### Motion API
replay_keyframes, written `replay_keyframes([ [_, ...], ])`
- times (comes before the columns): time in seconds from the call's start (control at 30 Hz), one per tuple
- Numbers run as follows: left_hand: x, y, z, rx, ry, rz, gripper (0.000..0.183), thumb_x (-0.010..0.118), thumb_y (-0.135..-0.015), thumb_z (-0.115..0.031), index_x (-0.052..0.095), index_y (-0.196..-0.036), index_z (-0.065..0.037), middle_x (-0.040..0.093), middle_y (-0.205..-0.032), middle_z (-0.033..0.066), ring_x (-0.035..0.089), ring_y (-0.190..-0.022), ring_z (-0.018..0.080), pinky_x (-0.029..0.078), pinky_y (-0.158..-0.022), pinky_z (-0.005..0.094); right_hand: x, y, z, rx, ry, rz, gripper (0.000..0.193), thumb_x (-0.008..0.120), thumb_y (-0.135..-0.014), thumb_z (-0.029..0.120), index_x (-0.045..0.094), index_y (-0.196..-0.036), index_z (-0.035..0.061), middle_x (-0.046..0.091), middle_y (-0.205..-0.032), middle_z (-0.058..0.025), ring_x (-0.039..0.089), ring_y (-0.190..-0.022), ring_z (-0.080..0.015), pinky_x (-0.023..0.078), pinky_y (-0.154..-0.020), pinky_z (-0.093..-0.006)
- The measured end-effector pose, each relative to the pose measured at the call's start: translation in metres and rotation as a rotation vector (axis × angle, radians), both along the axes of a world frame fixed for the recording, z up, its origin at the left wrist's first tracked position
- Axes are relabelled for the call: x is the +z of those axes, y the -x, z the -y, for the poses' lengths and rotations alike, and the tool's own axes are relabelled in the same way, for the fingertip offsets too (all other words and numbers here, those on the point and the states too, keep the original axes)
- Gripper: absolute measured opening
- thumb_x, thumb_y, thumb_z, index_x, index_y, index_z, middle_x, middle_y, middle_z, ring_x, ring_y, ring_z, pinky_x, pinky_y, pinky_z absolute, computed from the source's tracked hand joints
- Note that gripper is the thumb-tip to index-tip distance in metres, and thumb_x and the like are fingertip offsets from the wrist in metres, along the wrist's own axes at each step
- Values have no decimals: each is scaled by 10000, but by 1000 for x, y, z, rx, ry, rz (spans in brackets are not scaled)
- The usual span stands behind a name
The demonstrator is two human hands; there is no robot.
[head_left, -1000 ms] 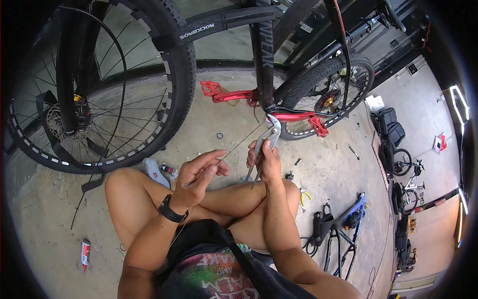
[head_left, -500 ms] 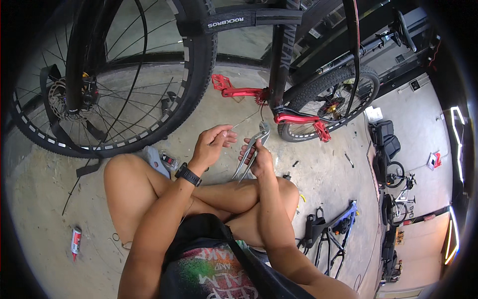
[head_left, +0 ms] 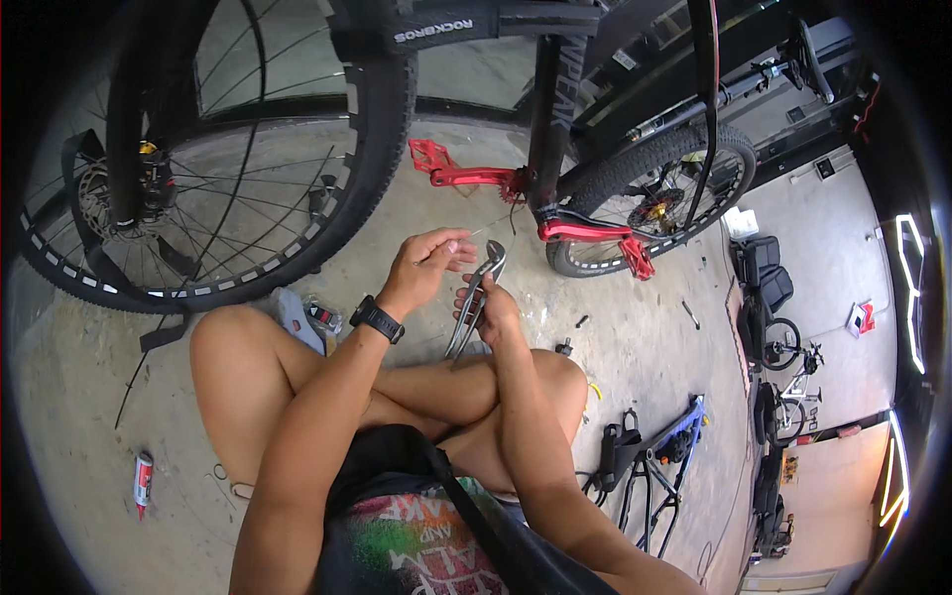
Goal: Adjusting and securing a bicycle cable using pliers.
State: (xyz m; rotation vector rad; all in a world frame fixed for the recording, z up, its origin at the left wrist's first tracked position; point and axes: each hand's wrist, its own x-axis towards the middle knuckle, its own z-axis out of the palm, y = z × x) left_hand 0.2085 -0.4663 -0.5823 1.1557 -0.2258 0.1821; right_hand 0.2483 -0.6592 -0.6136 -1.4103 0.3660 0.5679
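Note:
Seated cross-legged on the floor, I have both hands up in front of the mountain bike's frame point(head_left: 548, 129). My left hand point(head_left: 428, 266) is closed, thumb against fingers, on a thin wire point(head_left: 477, 233) whose short end shows past the fingertips. Close beside it, my right hand point(head_left: 496, 309) grips silver pliers point(head_left: 476, 288), their jaws pointing up and away from me. The jaws are apart from the frame. Beyond them, a thin dark cable point(head_left: 515, 216) hangs near the red crank point(head_left: 481, 177).
The front wheel point(head_left: 392, 169) rises at left, the rear wheel point(head_left: 684, 188) stands at right. A red-and-white tube point(head_left: 144, 484) lies at lower left. To my right are a blue-black bike frame point(head_left: 666, 461) and small parts; chairs point(head_left: 762, 273) line the wall.
The pliers have moved left and slightly down, away from the cable below the crank. The long wire stretch seen between my hands is now just a short end. My view has shifted slightly.

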Motion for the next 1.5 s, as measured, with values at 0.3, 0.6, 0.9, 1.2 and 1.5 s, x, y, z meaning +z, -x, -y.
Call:
replay_keyframes([
  [0.3,-5,6,1,116,-255,120,322,458,-1061,-114,606,-1304,36,717,-1137,161,712,-1036,230,559,-863,316,4,-2,-4,54,34,-7,499,345,-1095,437,578,-1293,42,671,-959,-126,659,-821,-256,572,-748,-436],
  [0.6,-8,5,-12,3,-16,6,337,469,-1074,-171,602,-1307,33,716,-1138,161,711,-1032,233,557,-881,317,-2,-1,-4,49,70,-12,487,345,-1097,421,561,-1312,41,675,-963,-120,668,-825,-258,576,-746,-431],
  [0.9,-22,2,-24,250,-571,282,309,513,-972,-13,640,-1252,14,724,-1135,167,717,-1021,277,558,-902,340,-10,4,-7,19,96,-51,430,401,-1086,411,581,-1241,53,670,-904,-106,657,-769,-260,571,-687,-427],
  [1.2,-33,21,-2,520,-891,495,389,552,-795,75,659,-1162,5,666,-1238,179,638,-1159,334,537,-992,397,-110,-64,27,238,1221,128,537,663,-876,315,569,-1307,8,673,-1220,-248,670,-1132,-352,531,-960,-450],
  [1.5,-52,8,1,573,-918,520,339,587,-838,18,652,-1170,-7,651,-1280,164,620,-1202,312,521,-1014,399,-103,-44,-25,249,1389,405,619,674,-848,398,590,-1298,-20,635,-1274,-254,636,-1168,-392,487,-1031,-430],
])
